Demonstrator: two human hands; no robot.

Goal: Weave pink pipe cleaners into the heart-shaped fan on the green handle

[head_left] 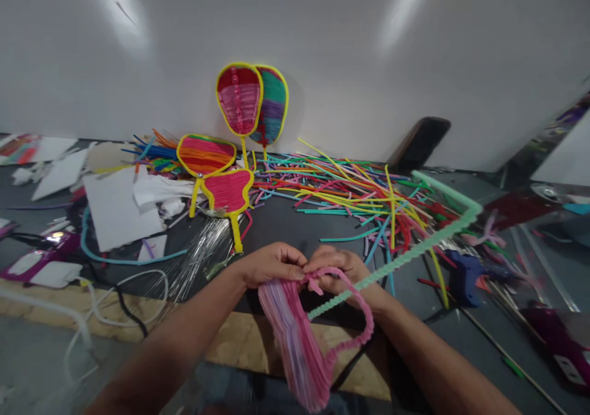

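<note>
In the head view, the left hand (pixel 276 266) pinches the upper end of the striped bundle (pixel 297 341), pink and lilac, which hangs over the tabletop's (pixel 286 223) front edge. Fingertips nearly meeting, the right hand (pixel 341 266) grips the pink cord (pixel 367 316), which loops down to the bundle's side. The mint cord (pixel 405 253) slants across the right wrist. Along the back edge stand two yellow-rimmed fans (pixel 239 98); a dark phone (pixel 421 143) leans nearer the back right corner.
</note>
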